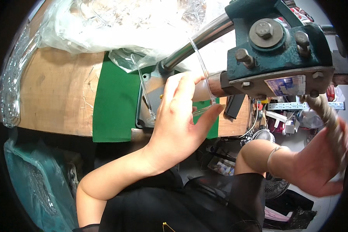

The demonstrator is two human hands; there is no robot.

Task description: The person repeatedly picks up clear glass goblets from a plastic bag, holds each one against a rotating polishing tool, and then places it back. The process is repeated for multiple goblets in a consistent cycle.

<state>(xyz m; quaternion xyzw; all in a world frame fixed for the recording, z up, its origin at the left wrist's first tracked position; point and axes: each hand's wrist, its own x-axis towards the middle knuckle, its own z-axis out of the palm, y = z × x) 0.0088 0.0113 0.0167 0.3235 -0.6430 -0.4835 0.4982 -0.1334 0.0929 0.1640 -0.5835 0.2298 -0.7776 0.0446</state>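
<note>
My left hand [174, 124] pinches clear plastic eyeglass frames [202, 62] between thumb and fingers, under the head of a green hand press [278, 55]. One clear temple rises beside the press's ram [216, 84]; the other temple [142, 84] stands left of my hand, over the metal base [153, 87]. My hand hides most of the frame front. At the right edge my right hand [316, 165], blurred, is around the wrapped lever [324, 113] of the press. A polished steel column [200, 40] slopes up from the base to the head.
Plastic bags of clear frames [119, 23] cover the back of the table. More bagged clear pieces [13, 78] lie at its left edge. Green felt [113, 107] lies under the press. A black phone-like object [235, 105], cables and a small fan [264, 135] are to the right.
</note>
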